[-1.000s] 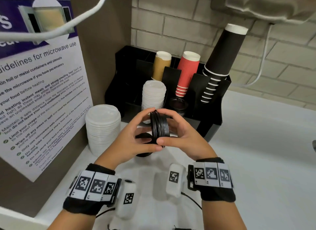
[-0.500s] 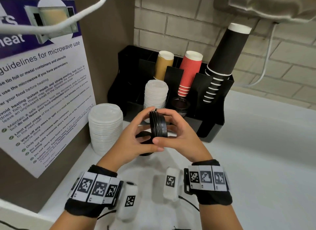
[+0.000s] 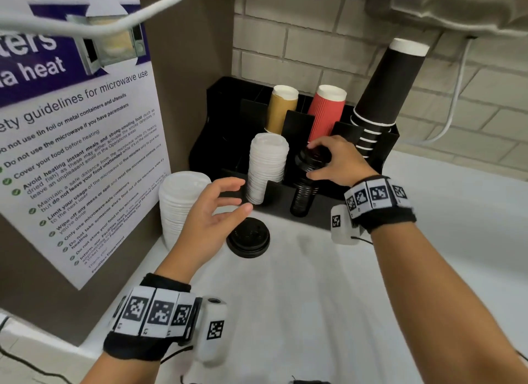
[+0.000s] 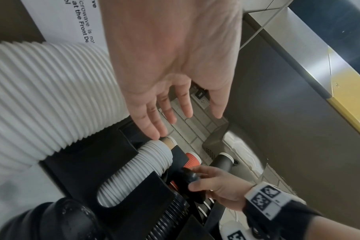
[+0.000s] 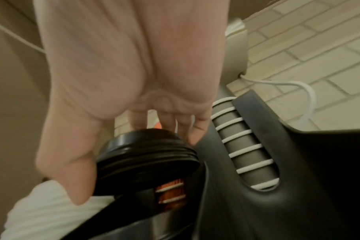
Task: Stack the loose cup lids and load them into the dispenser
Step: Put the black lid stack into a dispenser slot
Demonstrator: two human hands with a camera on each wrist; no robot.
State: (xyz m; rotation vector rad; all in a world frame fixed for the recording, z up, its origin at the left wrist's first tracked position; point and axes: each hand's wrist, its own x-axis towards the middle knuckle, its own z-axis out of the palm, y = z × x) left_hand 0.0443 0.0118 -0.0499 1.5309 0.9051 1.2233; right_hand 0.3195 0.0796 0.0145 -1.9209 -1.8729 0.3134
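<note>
The right hand [image 3: 340, 162] had its grip clamped on a small stack of black lids [image 3: 313, 159], held just above the black lids already in the dispenser [image 3: 380, 152]. The left hand [image 3: 213, 212] hovered with its grip apart, holding nothing. Just below its fingertips, one black lid [image 3: 248, 237] lay on the white counter [image 3: 328, 298].

Pale brick wall [image 3: 328, 40]; white counter [image 3: 328, 312]; microwave poster [image 3: 77, 143] left.
</note>
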